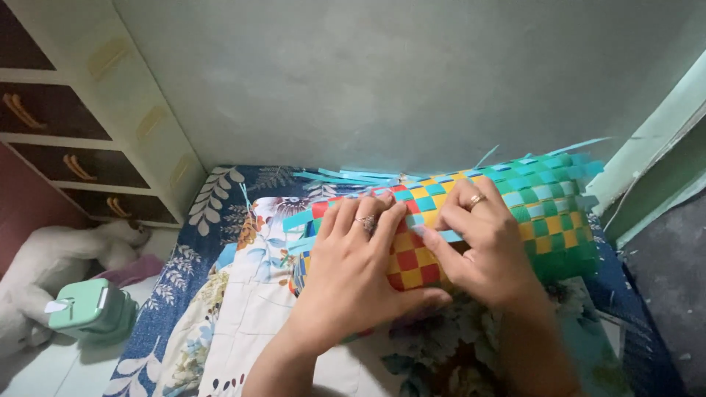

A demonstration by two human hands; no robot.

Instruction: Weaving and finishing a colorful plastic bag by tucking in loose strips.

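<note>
A woven mat of flat plastic strips, checkered in red, yellow, blue and green, lies rolled on a floral cloth. My left hand rests flat on its red and yellow part, a ring on one finger. My right hand presses beside it, fingers pinching a light blue strip that runs across the weave. Loose blue strip ends stick out at the far side and to the right.
A white drawer unit with dark drawer fronts stands at the left. A green lidded box and a white soft toy lie on the floor beside it. A pale wall is behind.
</note>
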